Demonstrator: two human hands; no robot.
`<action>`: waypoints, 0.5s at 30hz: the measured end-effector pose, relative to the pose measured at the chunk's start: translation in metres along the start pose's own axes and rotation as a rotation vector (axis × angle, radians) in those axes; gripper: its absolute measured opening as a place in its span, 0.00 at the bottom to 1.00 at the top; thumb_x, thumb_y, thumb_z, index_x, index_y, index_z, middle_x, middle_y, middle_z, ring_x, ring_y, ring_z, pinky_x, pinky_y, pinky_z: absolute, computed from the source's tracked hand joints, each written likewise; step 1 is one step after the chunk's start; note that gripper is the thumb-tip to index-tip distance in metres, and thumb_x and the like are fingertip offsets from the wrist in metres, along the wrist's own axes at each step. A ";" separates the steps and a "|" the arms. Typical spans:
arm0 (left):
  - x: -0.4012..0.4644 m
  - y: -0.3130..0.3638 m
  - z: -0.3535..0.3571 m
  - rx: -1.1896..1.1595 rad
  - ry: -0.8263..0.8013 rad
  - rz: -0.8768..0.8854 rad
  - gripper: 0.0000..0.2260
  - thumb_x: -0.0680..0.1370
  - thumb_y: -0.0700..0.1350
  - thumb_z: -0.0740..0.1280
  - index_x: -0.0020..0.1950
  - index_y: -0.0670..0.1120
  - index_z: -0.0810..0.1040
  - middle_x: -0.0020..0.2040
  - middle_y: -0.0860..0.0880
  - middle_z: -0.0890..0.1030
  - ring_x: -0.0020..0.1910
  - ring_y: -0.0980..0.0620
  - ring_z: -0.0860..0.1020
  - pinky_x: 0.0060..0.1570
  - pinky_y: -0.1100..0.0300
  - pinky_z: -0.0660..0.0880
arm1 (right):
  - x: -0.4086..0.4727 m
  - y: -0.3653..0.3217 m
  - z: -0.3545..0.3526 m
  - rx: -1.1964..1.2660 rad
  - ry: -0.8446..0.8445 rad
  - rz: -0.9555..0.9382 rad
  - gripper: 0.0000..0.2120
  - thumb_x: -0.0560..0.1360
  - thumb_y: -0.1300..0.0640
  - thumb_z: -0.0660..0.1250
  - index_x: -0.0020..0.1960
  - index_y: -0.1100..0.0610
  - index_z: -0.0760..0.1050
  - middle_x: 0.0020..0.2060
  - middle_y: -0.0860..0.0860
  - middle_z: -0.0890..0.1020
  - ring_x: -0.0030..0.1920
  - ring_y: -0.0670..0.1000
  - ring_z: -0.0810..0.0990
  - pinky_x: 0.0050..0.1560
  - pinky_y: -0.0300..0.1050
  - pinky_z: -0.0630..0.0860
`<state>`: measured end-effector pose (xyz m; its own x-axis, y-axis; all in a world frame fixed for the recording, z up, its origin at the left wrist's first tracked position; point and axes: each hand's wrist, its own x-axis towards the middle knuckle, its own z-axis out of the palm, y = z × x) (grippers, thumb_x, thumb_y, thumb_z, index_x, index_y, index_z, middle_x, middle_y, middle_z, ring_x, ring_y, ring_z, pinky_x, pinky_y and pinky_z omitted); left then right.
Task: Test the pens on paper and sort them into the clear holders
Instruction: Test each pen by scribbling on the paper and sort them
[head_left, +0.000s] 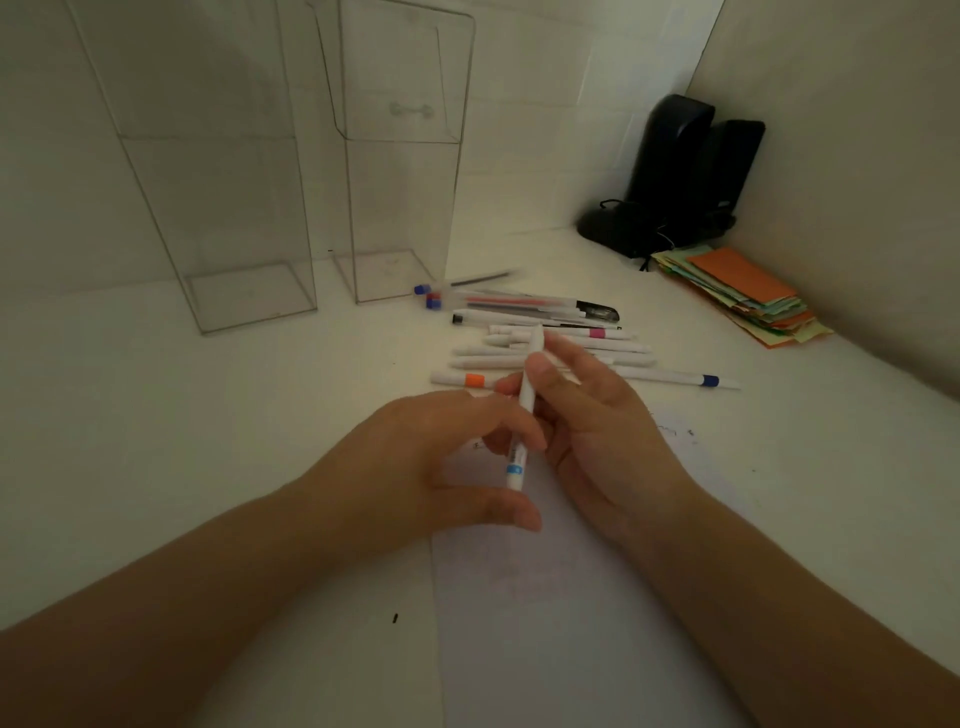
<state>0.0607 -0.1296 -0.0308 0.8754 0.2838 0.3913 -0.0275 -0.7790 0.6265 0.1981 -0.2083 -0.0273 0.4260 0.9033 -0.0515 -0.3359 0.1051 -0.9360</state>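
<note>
**Both hands on one white pen over the paper**

My right hand (597, 415) holds the white pen (524, 410) with the thumb pressed on its upper barrel and the fingers (566, 358) curled behind it. My left hand (441, 457) pinches the same pen lower down: index finger across the barrel just above a light-blue band, thumb below near the pen's near end. The pen stands nearly upright in view, tilted slightly, its far end pointing away from me.

Under both hands lies the sheet of paper (545, 597) on the white table (208, 415), with faint scribbles just right of my right hand.

Just beyond my fingers is the pile of pens (545, 332), mostly white, lying roughly sideways; one with an orange band (474, 380) sits closest, one with a blue band (709, 381) off to the right.

Farther out and to the left of my hands stand two clear holders, the left holder (218, 208) and the right holder (400, 182), both upright; no pens visible inside.

Far right: a stack of coloured paper notes (743, 296), and behind it a black device (675, 176) in the corner.
</note>
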 end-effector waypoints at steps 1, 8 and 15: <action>0.000 0.001 -0.002 -0.074 -0.006 -0.056 0.18 0.66 0.62 0.66 0.54 0.62 0.70 0.49 0.59 0.79 0.49 0.64 0.76 0.49 0.73 0.70 | 0.000 -0.001 -0.001 0.027 0.031 -0.021 0.17 0.75 0.59 0.61 0.64 0.53 0.70 0.38 0.54 0.83 0.40 0.51 0.82 0.43 0.45 0.81; 0.001 -0.024 -0.013 0.156 0.031 -0.312 0.10 0.77 0.40 0.62 0.47 0.56 0.77 0.41 0.64 0.76 0.41 0.69 0.72 0.42 0.80 0.64 | -0.001 -0.021 -0.005 0.238 -0.038 0.018 0.08 0.73 0.59 0.59 0.44 0.58 0.76 0.31 0.53 0.84 0.29 0.47 0.81 0.31 0.36 0.78; 0.004 -0.025 -0.015 0.097 0.060 -0.320 0.09 0.72 0.39 0.68 0.43 0.54 0.79 0.33 0.63 0.74 0.36 0.72 0.72 0.37 0.79 0.65 | -0.003 -0.012 0.010 -0.366 -0.048 0.047 0.23 0.78 0.53 0.56 0.26 0.57 0.74 0.16 0.52 0.67 0.18 0.48 0.64 0.23 0.38 0.63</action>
<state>0.0580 -0.1006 -0.0349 0.8019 0.5530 0.2261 0.2929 -0.6937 0.6580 0.1919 -0.2084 -0.0124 0.3746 0.9229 -0.0889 -0.0274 -0.0848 -0.9960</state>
